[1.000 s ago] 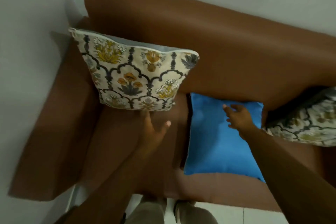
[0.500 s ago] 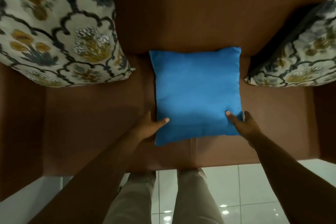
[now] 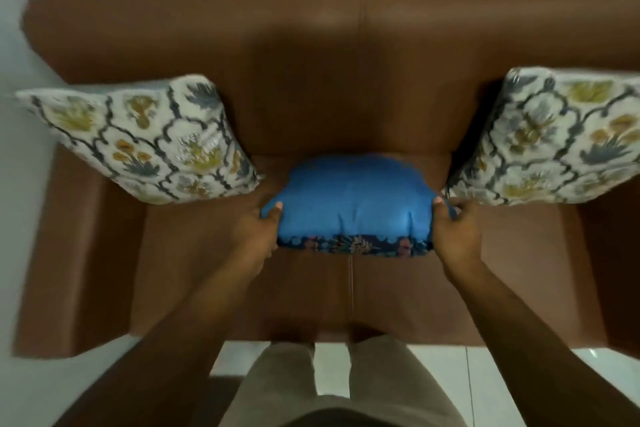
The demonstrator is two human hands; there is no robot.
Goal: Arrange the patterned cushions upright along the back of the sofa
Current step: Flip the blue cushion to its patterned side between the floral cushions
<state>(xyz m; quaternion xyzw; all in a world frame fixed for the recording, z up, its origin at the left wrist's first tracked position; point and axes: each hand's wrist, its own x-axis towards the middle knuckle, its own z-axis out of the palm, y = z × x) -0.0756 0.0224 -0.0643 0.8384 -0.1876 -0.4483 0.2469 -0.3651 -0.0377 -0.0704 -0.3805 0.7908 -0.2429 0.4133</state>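
A blue cushion [image 3: 353, 198] is tilted up off the middle of the brown sofa seat [image 3: 214, 274], its near edge raised and showing a dark floral underside. My left hand [image 3: 258, 229] grips its left corner and my right hand [image 3: 455, 229] grips its right corner. One cream cushion with a floral lattice pattern [image 3: 149, 146] leans upright in the sofa's left corner. A second cushion of the same pattern [image 3: 554, 139] leans in the right corner, almost touching my right hand.
The sofa's backrest [image 3: 346, 45] runs along a pale wall, with a bare stretch between the two patterned cushions. Armrests [image 3: 69, 253] close both ends. My legs stand against the seat front on white floor tiles [image 3: 332, 364].
Both hands have taken hold of the blue cushion's near corners and lifted that edge, so it now tilts up and shows its floral underside. The view has pulled back.
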